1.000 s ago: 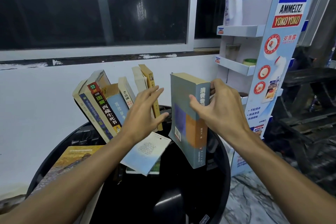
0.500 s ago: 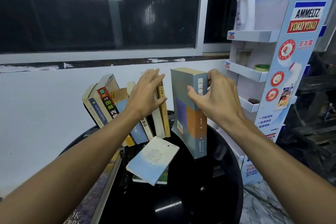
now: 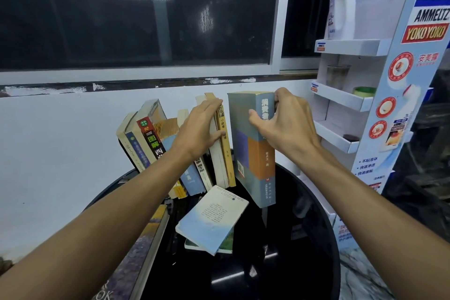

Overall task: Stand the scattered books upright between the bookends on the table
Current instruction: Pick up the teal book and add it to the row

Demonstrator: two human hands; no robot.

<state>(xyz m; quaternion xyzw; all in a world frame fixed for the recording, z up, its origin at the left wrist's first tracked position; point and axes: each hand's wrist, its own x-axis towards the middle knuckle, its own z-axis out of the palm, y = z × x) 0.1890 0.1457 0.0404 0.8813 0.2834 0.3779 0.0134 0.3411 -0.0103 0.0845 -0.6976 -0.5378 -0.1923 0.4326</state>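
Two hands: right hand [image 3: 285, 129] grips thick book [image 3: 253, 161], spine vertical; left hand [image 3: 197, 134], fingers flat, braces book row [image 3: 146, 139] just leftward.

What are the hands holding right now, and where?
Right hand grips the thick grey book near its top; left hand presses flat against the leaning books.

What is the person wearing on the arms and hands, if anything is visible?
Nothing worn shows. The left hand and right hand have no gloves, rings or watch. The left forearm and right forearm are bare to the picture's edge; no sleeve is in view.
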